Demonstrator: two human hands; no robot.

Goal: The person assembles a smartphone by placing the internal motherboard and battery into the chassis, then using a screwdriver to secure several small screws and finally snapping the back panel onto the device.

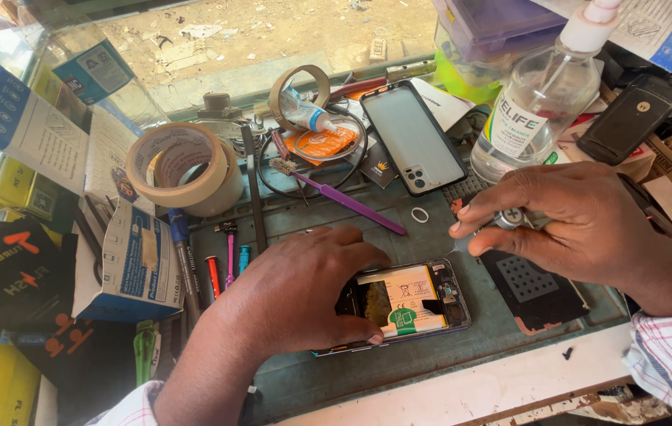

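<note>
Head view, and I see my left hand [304,288] in the lower middle of the frame, fingers spread and pressing on the opened phone [403,306], which lies on the grey-green work mat [501,315] with its battery showing. My right hand [561,221], at the middle right, pinches a small screwdriver [509,218] between thumb and fingers, tip toward the phone. Behind, at upper middle, lies a phone back cover [413,136], a purple brush [344,199] beside it, and tape rolls [186,167] at the left.
</note>
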